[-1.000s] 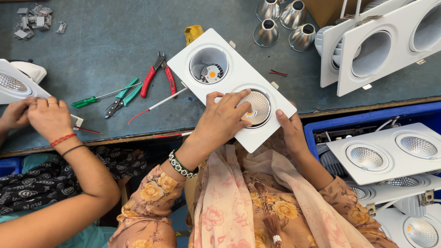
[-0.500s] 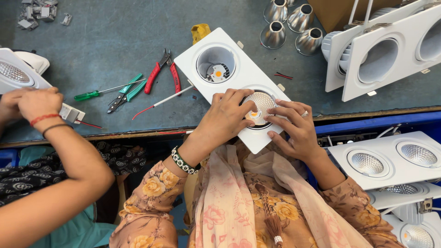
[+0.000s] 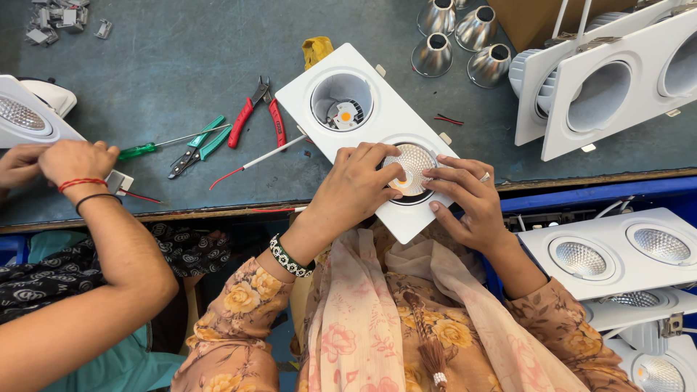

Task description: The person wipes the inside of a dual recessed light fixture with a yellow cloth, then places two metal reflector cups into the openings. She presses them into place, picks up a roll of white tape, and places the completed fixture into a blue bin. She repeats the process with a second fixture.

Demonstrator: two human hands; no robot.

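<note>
A white two-hole light housing point(image 3: 377, 116) lies slanted over the front edge of the dark table point(image 3: 181, 58). Its far hole shows a small yellow LED chip point(image 3: 345, 115). The near hole holds a faceted round reflector point(image 3: 412, 167). My left hand point(image 3: 356, 190) rests on the housing with its fingertips pressed on the reflector's left rim. My right hand point(image 3: 465, 197) grips the housing's near right corner, fingers touching the reflector's right side.
Red pliers point(image 3: 254, 112), green cutters point(image 3: 200, 145) and a green screwdriver point(image 3: 156, 147) lie left of the housing. A co-worker's hands point(image 3: 69, 163) work at the far left. Silver reflector cups point(image 3: 457, 36) stand behind. White housings point(image 3: 602, 94) are stacked right; finished lights point(image 3: 610, 250) fill a blue crate.
My right hand has come up from under the housing's corner onto the reflector's right side. My left hand stays on the reflector. The co-worker's hands shifted slightly.
</note>
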